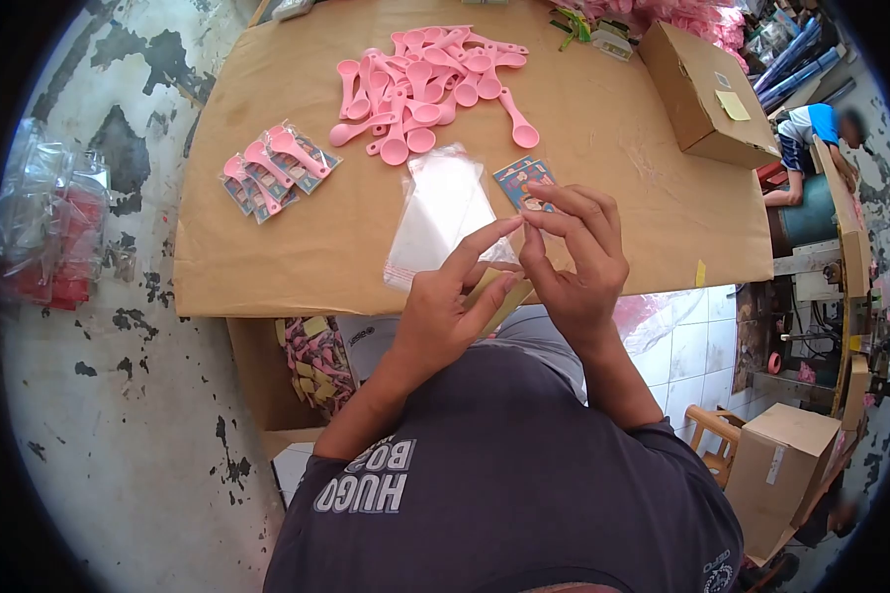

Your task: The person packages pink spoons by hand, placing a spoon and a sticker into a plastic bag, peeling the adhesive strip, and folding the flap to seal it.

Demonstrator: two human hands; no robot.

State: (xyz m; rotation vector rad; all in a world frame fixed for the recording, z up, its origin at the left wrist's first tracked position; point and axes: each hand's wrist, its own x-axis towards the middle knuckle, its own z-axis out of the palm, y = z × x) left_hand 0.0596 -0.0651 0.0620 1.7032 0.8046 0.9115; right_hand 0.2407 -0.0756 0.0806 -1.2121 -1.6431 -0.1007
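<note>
clear plastic bag [443, 208] lies on tabletop [623, 148], near edge pinched between left hand [443, 311] and right hand [574, 257], both grips closed on film. judged very light, limp, slippery; best hold at mouth edge. bag mouth hard to make out; printed card [520, 181] partly hidden behind fingers.

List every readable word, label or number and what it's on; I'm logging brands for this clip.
"HUGO BO…", seen upside down, on the dark T-shirt; its end is hidden by a fold.
Printed cards near the right hand: too small to read.
Yellow note on the cardboard box: no legible writing.
</note>
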